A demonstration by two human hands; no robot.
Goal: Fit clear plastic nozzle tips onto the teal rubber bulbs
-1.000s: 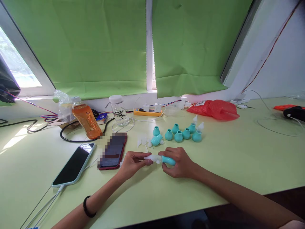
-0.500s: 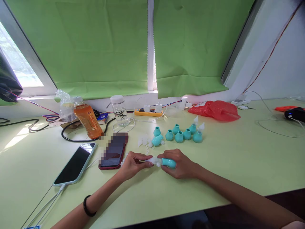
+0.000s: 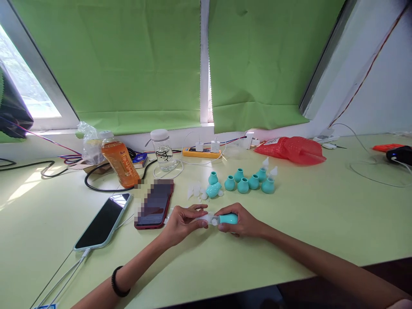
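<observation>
Fingers of the left hand (image 3: pixel 180 223) cover the tip of a translucent white plastic nozzle (image 3: pixel 210 219); the right hand (image 3: pixel 243 222) hides part of a glossy turquoise rounded bulb (image 3: pixel 228 219). Left of the left hand, pixel blocks mask a red-cased dark smartphone (image 3: pixel 151 216) (its screen text is illegible). Far right of the right hand, the picture's edge crops a black device (image 3: pixel 400 154).

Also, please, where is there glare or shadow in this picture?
Head view: the window is nearly washed out, sunlight glares on the table at far left; head view: soft shadow beside the left forearm, a highlight on the teal piece the right hand holds.
</observation>
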